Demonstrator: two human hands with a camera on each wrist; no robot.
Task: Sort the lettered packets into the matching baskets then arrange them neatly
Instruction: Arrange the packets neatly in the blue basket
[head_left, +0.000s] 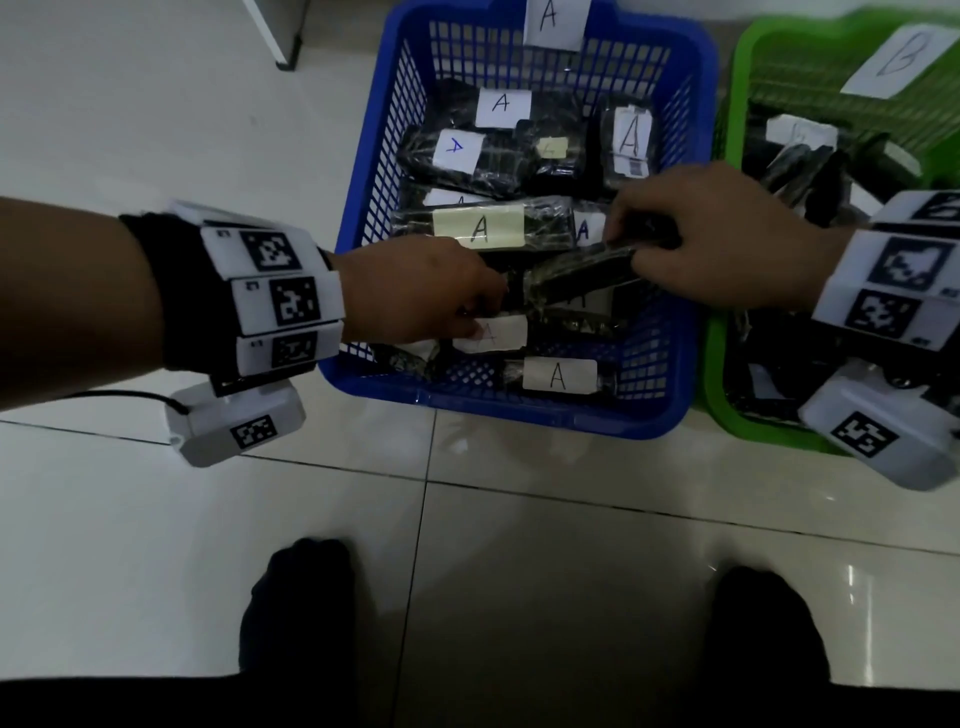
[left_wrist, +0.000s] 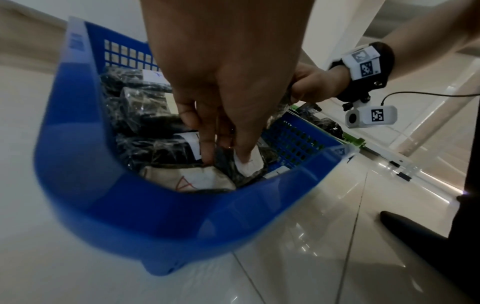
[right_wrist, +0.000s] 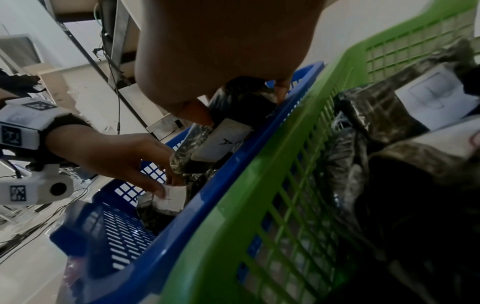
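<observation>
Head view: the blue basket (head_left: 519, 410), tagged A, stands on the tiled floor (head_left: 571, 545) touching the green basket (head_left: 727, 374), tagged B. Every readable label in the blue one reads A. The right hand (head_left: 727, 244) grips a dark wrapped packet (head_left: 582, 275) above the pile; the left hand (head_left: 415, 296) reaches among the front packets.

Left wrist view: left fingers (left_wrist: 246, 152) press straight down on a white-labelled packet (left_wrist: 249, 164), none curled round it.

Right wrist view: the lifted packet's label reads A (partly hidden by the thumb). The green basket's labels are too blurred to read.

Judgement: sorting appears largely done; neat arrangement remains, since the packets lie overlapping and askew.
</observation>
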